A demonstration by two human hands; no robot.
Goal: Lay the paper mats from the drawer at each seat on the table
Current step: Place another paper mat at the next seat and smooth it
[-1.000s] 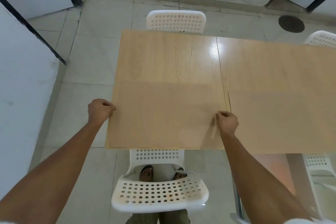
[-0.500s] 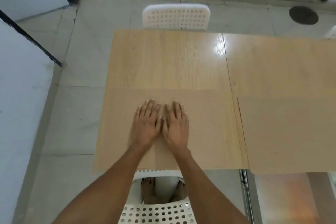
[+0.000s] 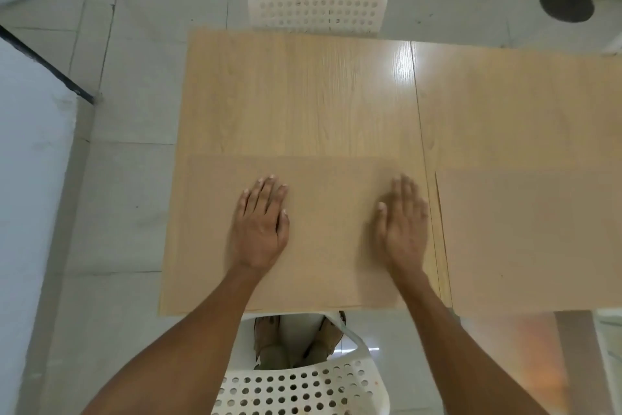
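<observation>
Hands spread apart since 0.5 s ago: left hand (image 3: 261, 226) and right hand (image 3: 404, 226) now pressed flat, fingers straight, on tan rectangular paper mat (image 3: 323, 233) atop light wooden table (image 3: 303, 94).

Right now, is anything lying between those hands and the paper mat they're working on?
Nothing visible. The left hand and right hand both rest flat, straight on the paper mat, which lies on the table at the near seat.

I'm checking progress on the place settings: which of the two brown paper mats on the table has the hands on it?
The brown paper mat nearest the table's left end: both hands, left and right, lie flat on it. The other mat to its right lies untouched.
</observation>
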